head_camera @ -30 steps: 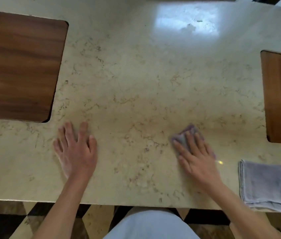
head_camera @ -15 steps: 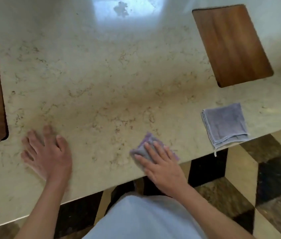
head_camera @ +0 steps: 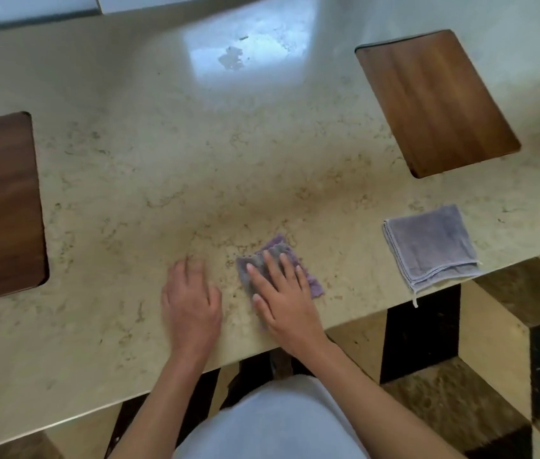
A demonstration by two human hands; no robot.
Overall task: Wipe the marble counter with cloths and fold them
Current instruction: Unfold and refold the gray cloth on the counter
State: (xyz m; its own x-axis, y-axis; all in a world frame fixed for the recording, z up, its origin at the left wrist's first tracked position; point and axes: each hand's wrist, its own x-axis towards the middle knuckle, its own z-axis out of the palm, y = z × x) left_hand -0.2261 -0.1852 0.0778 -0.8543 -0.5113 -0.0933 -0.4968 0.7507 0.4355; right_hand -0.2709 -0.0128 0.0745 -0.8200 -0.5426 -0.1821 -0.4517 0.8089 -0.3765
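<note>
The beige marble counter (head_camera: 195,154) fills most of the view. My right hand (head_camera: 283,299) lies flat, fingers spread, pressing a small grey-purple cloth (head_camera: 308,276) onto the marble near the front edge; the hand covers most of the cloth. My left hand (head_camera: 191,299) rests palm down on the bare marble just left of it, holding nothing, its fingers blurred. A second grey cloth (head_camera: 431,243) lies folded into a square at the front right of the counter, its lower corner at the edge.
Two dark wooden inserts sit flush in the counter, one at the left (head_camera: 0,207) and one at the back right (head_camera: 434,101). A bright window glare (head_camera: 242,54) lies on the far marble. A checkered tile floor (head_camera: 494,359) shows beyond the front edge.
My left hand has slid right along the marble, close to my right hand. My right hand stays pressed on the cloth. The camera view has shifted and turned.
</note>
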